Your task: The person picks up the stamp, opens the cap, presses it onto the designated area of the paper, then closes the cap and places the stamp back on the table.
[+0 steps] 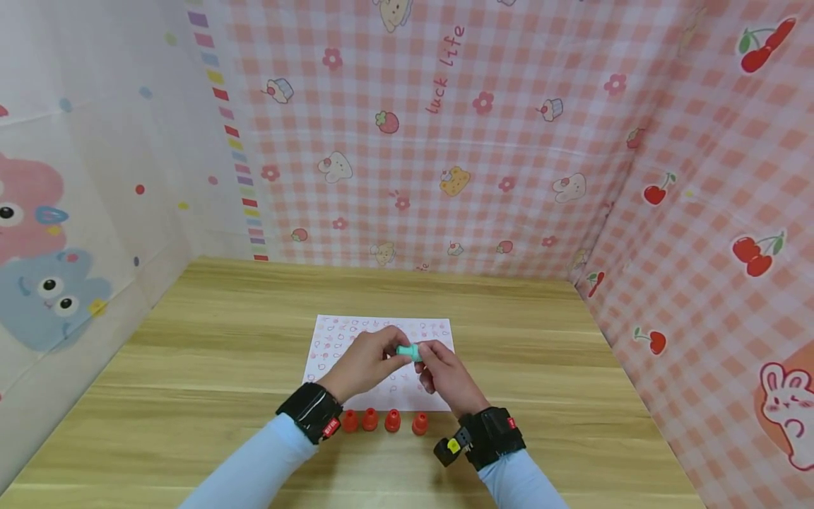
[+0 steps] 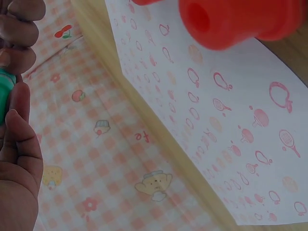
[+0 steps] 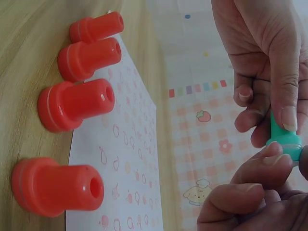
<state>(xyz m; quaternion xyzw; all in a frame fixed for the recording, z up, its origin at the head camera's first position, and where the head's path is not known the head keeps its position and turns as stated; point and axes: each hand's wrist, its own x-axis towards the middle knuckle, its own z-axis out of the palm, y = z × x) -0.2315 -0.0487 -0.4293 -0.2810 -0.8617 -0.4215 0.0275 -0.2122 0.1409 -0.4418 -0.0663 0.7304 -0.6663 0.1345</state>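
A small teal stamp (image 1: 409,351) is held above a white sheet (image 1: 356,336) printed with red marks. My left hand (image 1: 396,352) pinches its left end. My right hand (image 1: 425,353) pinches its right end. In the right wrist view a thumb presses along the teal stamp (image 3: 285,138) while other fingertips (image 3: 269,166) close on it from below. The left wrist view shows only a sliver of the teal stamp (image 2: 5,91) behind a thumb (image 2: 19,125). Four red stamps (image 1: 384,421) stand in a row just in front of the sheet, below my wrists.
The wooden table (image 1: 191,367) is walled in by pink checked cloth (image 1: 445,141) behind and to the right, and a pale cartoon cloth (image 1: 76,212) to the left. One of the red stamps (image 2: 240,19) lies close under my left wrist.
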